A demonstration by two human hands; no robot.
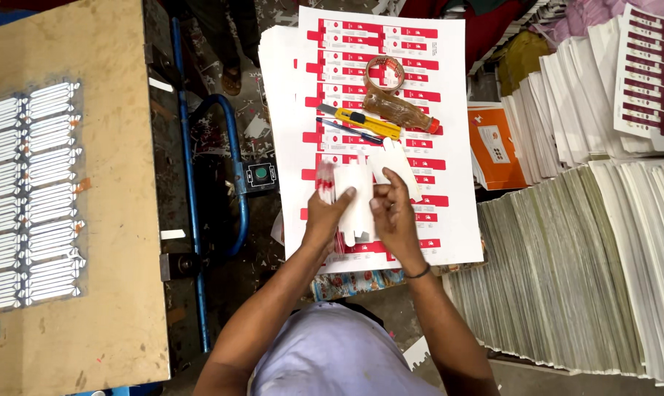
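So a small stack of white die-cut cardboard box blanks with red print on the edges (pixel 350 199) is held up just above a big pile of white printed sheets with red box patterns (pixel 449 220), roughly at the pile's lower middle. The left hand (pixel 330 213) is clamped on the left side of the blanks, thumb laid over the front face and the other fingers tucked behind, so it's a pinch grip. The right hand (pixel 392 213) is set against the right side, fingers curled and pressed together on the card edge, with one loose white blank (pixel 394 163) sticking up behind its fingertips. A thin dark band is worn on the right wrist.

Further up the printed sheets, a yellow utility knife (pixel 361 121), a blue pen (pixel 349 130), a roll of clear brown tape (pixel 384 72) and a brown plastic bottle with a red cap (pixel 399 111) are laid close together. A tan wooden die board with rows of silver cutting shapes (pixel 90 220) is seen on the left, well apart from the hands. Tall stacks of flat white card sheets (pixel 566 279) are piled to the right, and an orange packet (pixel 494 147) is wedged beside them.
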